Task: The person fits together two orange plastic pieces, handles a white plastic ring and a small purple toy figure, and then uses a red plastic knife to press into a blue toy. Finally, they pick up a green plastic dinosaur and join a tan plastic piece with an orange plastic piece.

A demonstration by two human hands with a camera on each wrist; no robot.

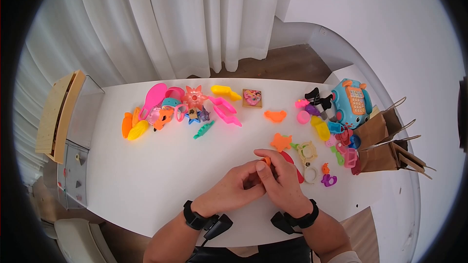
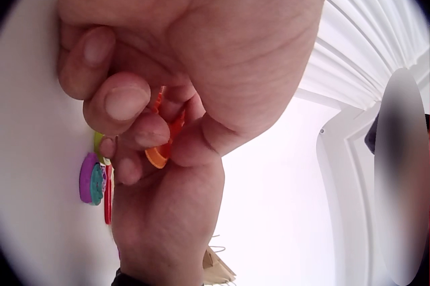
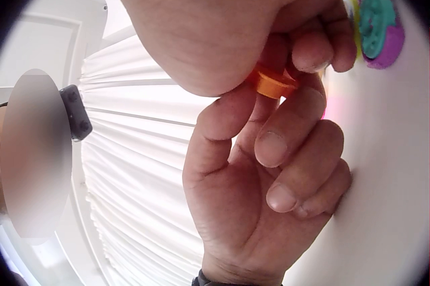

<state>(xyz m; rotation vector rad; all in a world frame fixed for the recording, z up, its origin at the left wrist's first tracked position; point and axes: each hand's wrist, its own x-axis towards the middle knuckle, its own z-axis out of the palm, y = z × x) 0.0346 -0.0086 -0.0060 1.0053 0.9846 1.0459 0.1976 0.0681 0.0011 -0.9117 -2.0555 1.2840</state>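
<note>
A small orange plastic piece (image 1: 265, 161) with a curved, ring-like edge is held between both hands, close over the white table. My left hand (image 1: 231, 186) pinches it from the left between thumb and index finger, its other fingers curled. From the other side my right hand (image 1: 282, 185) grips the same piece (image 3: 275, 86) with thumb and fingers. Much of the piece (image 2: 158, 155) is hidden by fingers in the left wrist view. A red flat toy (image 1: 294, 166) lies partly behind the right hand, with an orange star-like mould (image 1: 281, 141) just beyond.
Colourful toys, including a pink paddle (image 1: 154, 99) and an orange flower (image 1: 194, 97), lie at the back left. A blue toy phone (image 1: 352, 103) and brown paper bags (image 1: 385, 158) stand at the right. A square princess-picture box (image 1: 252, 98) sits at the back edge.
</note>
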